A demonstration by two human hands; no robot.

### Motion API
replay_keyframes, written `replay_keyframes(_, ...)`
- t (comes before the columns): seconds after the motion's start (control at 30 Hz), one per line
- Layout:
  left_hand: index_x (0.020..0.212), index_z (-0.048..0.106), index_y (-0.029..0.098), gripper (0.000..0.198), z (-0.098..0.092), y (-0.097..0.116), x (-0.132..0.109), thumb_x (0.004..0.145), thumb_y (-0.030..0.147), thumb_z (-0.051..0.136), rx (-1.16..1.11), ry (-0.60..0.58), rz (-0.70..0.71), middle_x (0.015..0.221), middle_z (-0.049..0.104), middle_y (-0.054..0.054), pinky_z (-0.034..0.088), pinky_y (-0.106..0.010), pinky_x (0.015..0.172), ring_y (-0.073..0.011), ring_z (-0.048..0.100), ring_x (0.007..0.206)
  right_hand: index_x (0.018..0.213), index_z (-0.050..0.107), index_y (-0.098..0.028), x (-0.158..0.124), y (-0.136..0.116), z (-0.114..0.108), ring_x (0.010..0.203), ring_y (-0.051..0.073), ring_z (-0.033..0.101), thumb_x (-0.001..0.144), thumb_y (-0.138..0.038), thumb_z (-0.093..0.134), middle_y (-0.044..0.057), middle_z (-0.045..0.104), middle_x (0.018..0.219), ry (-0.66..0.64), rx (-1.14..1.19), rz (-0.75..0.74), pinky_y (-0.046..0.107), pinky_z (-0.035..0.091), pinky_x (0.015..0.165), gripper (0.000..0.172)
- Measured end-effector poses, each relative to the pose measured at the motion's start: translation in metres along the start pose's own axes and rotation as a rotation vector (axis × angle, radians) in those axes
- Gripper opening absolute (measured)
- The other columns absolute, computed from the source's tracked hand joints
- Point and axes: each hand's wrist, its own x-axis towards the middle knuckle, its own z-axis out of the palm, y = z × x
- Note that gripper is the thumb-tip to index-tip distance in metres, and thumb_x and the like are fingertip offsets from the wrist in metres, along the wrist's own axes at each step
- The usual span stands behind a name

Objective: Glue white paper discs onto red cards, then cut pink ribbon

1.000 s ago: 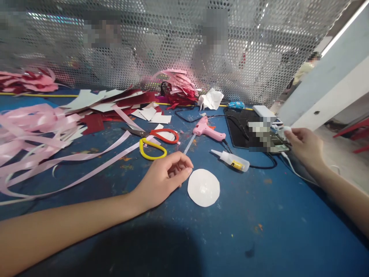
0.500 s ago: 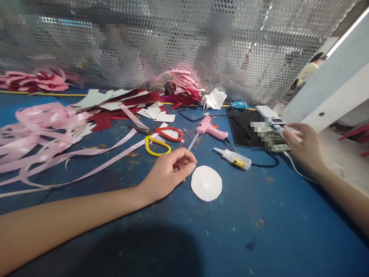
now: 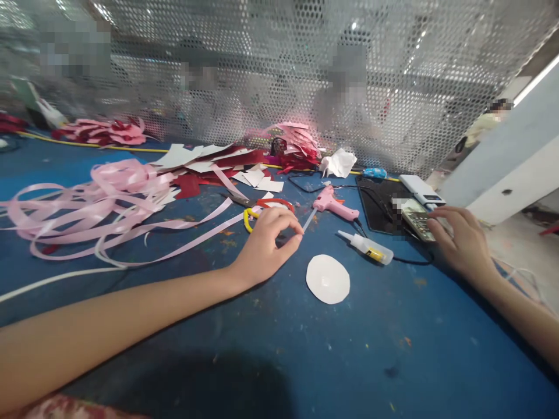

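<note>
My left hand is closed in a pinch, thumb and forefinger meeting at the free end of a translucent glue stick. That stick juts from the back of a pink glue gun lying on its side. Below these fingertips is a white, roughly round disc. My right hand is open, fingers bent loosely, fingertips at the near right edge of a phone-like device with a lit face, partly blurred. A white power bank sits just behind it.
Scissors with red and yellow handles lie behind my left hand. A glue bottle rests near the disc. Pink ribbon sprawls at left. Card scraps, crumpled paper and a black tablet-like slab stand before a perforated metal screen.
The view has swung left. My left hand has shifted slightly away from me, to the glue stick's end. My right hand has drawn back from the plug area to the device's near edge.
</note>
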Motion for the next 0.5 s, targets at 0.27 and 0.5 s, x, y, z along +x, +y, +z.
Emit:
replay_keyframes(0.27,0.086,0.061,0.018,0.008,-0.017,-0.068,0.022,0.082,0.024,0.057,0.396,0.053,-0.012,0.107,0.052,-0.009,0.035,-0.046,0.102,-0.0257,0.045,0.112,0.105,0.059,-0.033,-0.006,0.005,0.001,0.123,0.031,0.042,0.08,-0.062,0.039,0.01,0.048,0.126,-0.076,-0.119,0.103,0.05,0.029,0.104,0.043)
replay_keyframes(0.5,0.087,0.062,0.02,0.012,-0.055,-0.091,0.011,0.083,0.027,0.054,0.628,0.114,0.02,0.112,0.051,-0.01,0.035,-0.048,0.103,-0.0281,0.042,0.117,0.111,0.063,-0.028,-0.01,0.006,0.006,0.13,0.031,0.035,0.08,-0.068,0.033,0.011,0.042,0.133,-0.141,-0.212,0.132,0.049,0.028,0.107,0.059)
